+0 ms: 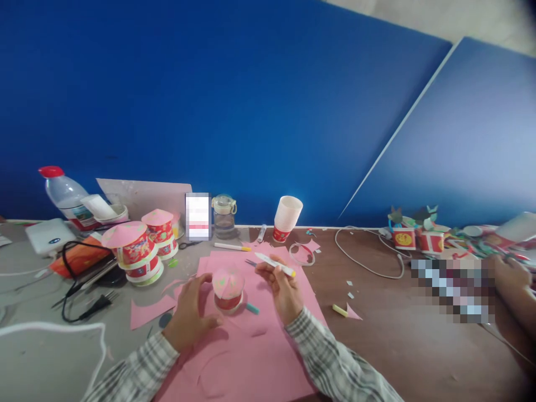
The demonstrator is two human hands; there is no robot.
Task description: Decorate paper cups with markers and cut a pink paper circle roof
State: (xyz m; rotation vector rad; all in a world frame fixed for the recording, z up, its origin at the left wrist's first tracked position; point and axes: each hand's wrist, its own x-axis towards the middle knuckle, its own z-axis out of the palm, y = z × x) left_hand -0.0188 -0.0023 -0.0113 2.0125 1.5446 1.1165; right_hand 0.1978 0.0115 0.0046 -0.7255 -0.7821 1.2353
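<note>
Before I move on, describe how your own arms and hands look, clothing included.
The left sleeve and right sleeve match: pale cloth in a checked pattern of dark grey lines, long enough to reach about the wrists. The left hand and right hand are bare, with no gloves and no cables attached.

A head-worn camera looks forward and down across a cluttered counter toward a blue partition, the wearer's left hand and right hand close below center, another person's arm at far right.
</note>
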